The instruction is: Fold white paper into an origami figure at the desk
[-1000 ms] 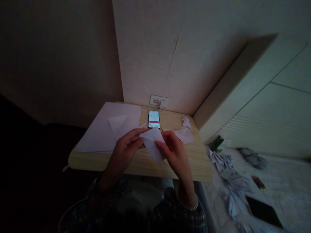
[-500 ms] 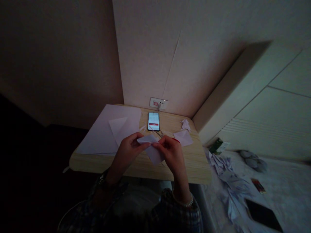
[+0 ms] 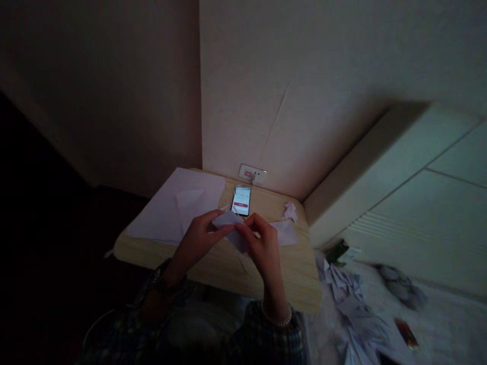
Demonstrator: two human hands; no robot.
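A small folded sheet of white paper (image 3: 229,219) is held above the table between both hands. My left hand (image 3: 200,231) pinches its left side, thumb below and fingers behind. The fingertips of my right hand (image 3: 262,236) close on the paper's right part, near a crease. A lower flap of the paper hangs between the hands, partly covered by the right fingers. Just beyond them lies a phone (image 3: 241,200) with a lit screen. To the right of my right hand a creased paper square (image 3: 286,233) rests on the wood.
Large white sheets (image 3: 160,208) cover the left of the wooden table (image 3: 216,276). A folded paper piece (image 3: 290,211) sits at the back right. A wall socket (image 3: 252,173) is behind. On the bed (image 3: 449,314) at right are several folded papers (image 3: 342,281) and a grey item (image 3: 401,286).
The view has tilted and shifted, so the table appears lower. Both hands keep their hold on the paper; its lower flap is now more hidden behind the right fingers.
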